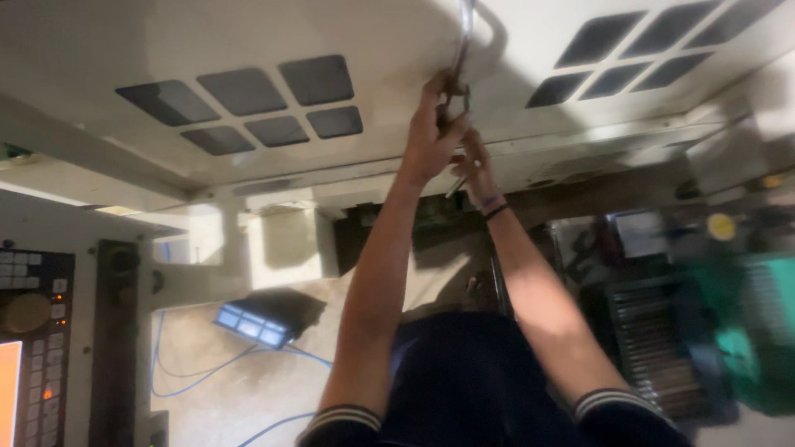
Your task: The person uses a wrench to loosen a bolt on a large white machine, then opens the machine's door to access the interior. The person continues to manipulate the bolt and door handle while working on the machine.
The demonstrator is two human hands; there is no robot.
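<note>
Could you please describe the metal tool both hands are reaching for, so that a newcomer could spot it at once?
Find the pale panel with dark square grilles. Between the grille clusters, a slim grey metal tool runs along it, gripped by the left hand, the right hand just below. Nothing else there is long and thin.

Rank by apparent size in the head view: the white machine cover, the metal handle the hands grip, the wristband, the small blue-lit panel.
1. White machine cover, largest by far.
2. Metal handle, under the left hand and right hand.
3. Blue-lit panel; it looks close to the handle, so this order is unsure.
4. Wristband, smallest.
</note>
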